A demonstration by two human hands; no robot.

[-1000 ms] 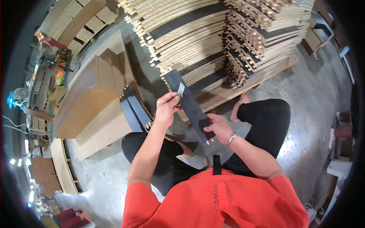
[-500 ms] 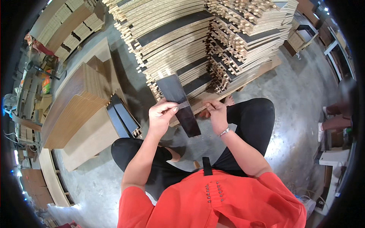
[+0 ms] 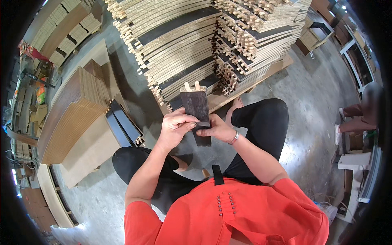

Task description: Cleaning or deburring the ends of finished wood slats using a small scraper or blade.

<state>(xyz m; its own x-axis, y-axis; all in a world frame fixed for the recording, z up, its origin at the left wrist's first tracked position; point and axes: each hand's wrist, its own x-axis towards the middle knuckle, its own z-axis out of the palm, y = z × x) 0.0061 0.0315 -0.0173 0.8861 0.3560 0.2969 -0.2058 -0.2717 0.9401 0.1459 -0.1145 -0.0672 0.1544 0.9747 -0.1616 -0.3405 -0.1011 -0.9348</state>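
A short dark board (image 3: 195, 102) with a wood-grain face is held in front of me above my knees. Two pale wooden dowels stick out of its far end. My left hand (image 3: 176, 127) is closed on the board's left edge, thumb on top. From the right, my right hand (image 3: 220, 130) grips the board lower down, with its thumb across the face. A thin greyish strip (image 3: 203, 123) crosses the board between the two hands; what it is I cannot make out.
A tall stack of dowelled boards (image 3: 179, 53) stands ahead on a pallet (image 3: 281, 63). Curved brown panels (image 3: 61, 122) are piled at the left, beside dark dowelled boards (image 3: 124, 122). Another person's legs (image 3: 357, 118) show at the far right.
My right hand has come in from the right and taken hold of the board. The board now stands straighter, its dowelled end turned more into view.
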